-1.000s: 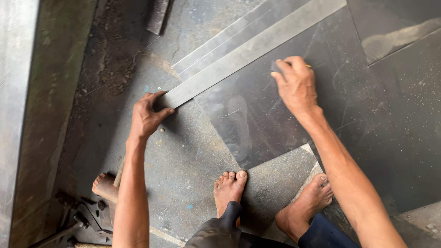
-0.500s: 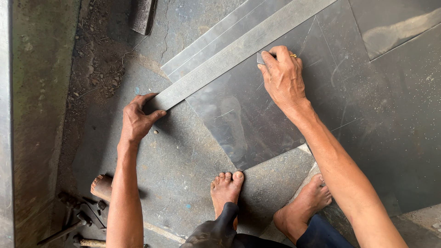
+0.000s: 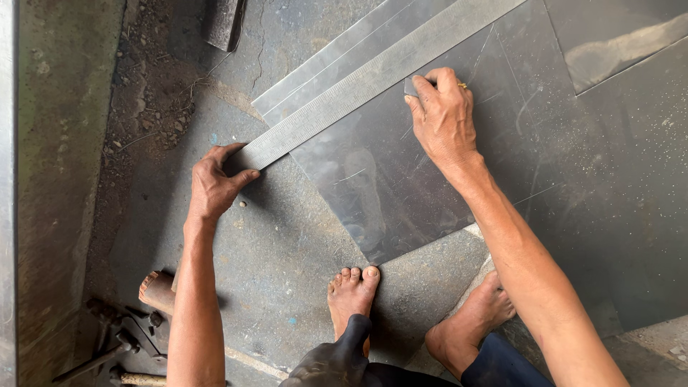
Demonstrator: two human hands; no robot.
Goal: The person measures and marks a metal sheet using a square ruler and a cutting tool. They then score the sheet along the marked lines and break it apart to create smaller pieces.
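Note:
A long steel ruler [image 3: 373, 82] lies diagonally across a shiny metal sheet [image 3: 401, 179] on the floor. My left hand [image 3: 215, 183] pinches the ruler's near end, thumb and fingers on either side of it. My right hand [image 3: 444, 115] rests on the sheet just below the ruler's edge, fingers curled around a small scribing tool whose tip sits against the ruler. A ring shows on one finger. My two bare feet [image 3: 351, 294] stand at the sheet's near corner.
More metal sheets [image 3: 623, 43] lie to the right. A steel beam [image 3: 11, 179] runs down the left edge. A dark metal bar [image 3: 226, 21] sits at the top. Tools and scrap [image 3: 115, 344] are piled at the bottom left on the gritty concrete floor [image 3: 272, 258].
My right hand has slid down-left along the ruler's edge. My left hand has stayed on the ruler's end; the view has shifted slightly.

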